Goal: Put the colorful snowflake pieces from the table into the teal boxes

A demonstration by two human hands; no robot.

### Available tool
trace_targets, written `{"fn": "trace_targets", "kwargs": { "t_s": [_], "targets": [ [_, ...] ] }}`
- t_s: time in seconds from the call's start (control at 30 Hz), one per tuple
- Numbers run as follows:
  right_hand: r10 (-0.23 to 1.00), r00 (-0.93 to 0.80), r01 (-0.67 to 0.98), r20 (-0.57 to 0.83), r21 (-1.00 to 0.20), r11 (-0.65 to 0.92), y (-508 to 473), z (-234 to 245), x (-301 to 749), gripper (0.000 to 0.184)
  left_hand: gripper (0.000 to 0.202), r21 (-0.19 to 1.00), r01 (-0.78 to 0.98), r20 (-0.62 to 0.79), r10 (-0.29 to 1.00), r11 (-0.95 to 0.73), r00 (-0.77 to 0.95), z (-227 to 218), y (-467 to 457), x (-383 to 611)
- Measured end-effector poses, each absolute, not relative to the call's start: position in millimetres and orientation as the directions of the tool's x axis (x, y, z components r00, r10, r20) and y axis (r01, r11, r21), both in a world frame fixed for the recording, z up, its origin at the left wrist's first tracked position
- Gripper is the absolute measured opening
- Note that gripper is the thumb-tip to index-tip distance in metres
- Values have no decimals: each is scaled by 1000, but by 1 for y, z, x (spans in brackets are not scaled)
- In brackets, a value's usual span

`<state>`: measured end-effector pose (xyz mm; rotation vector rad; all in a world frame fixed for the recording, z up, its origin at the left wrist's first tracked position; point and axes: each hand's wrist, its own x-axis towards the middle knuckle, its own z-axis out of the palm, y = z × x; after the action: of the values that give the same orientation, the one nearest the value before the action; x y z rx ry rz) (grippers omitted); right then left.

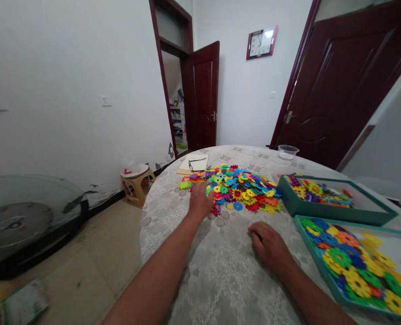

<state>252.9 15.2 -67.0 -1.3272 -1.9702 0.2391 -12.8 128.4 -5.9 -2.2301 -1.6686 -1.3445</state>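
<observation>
A heap of colourful plastic gear-shaped pieces (236,183) lies spread over the middle of the round table. My left hand (200,199) is at the heap's near left side, thumb apart from the bent fingers, whose tips are partly hidden among the pieces. I see no piece gripped in it. Closer to me, my right hand (268,246) rests on the tablecloth (220,275) with its fingers curled in, and nothing shows in them. To its right, a shallow green-edged tray (317,266) holds many flat gear pieces. Behind that tray is a deeper green box (335,214) with more small coloured pieces.
Eyeglasses (191,165) lie on a notebook (183,170) behind the heap. A clear plastic bowl (288,152) stands at the table's far edge. On the floor to the left is a tan stool (135,187); a glass tabletop (34,194) leans near the wall.
</observation>
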Motion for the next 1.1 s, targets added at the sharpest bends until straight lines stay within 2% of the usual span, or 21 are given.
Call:
{"fn": "trace_targets", "kwargs": {
  "t_s": [0.13,0.27,0.73,0.9,1.1],
  "targets": [
    [869,-202,748,452,-502,435,16,-71,252,22,50,325,945,427,898,-43,-106,-4,168,-60],
    [879,-218,761,424,-491,425,18,-75,252,22,61,293,954,356,920,56,-163,-5,206,-91],
    [873,-161,729,460,-541,419,23,-85,252,17,81,194,980,67,996,37,-50,-16,281,-110],
    [876,-165,726,453,-546,418,23,-81,252,18,82,187,982,62,998,9,-21,-18,287,-98],
    [881,-155,727,448,-552,409,23,-84,253,18,66,197,972,88,990,-130,114,-20,273,-88]
  ]
}}
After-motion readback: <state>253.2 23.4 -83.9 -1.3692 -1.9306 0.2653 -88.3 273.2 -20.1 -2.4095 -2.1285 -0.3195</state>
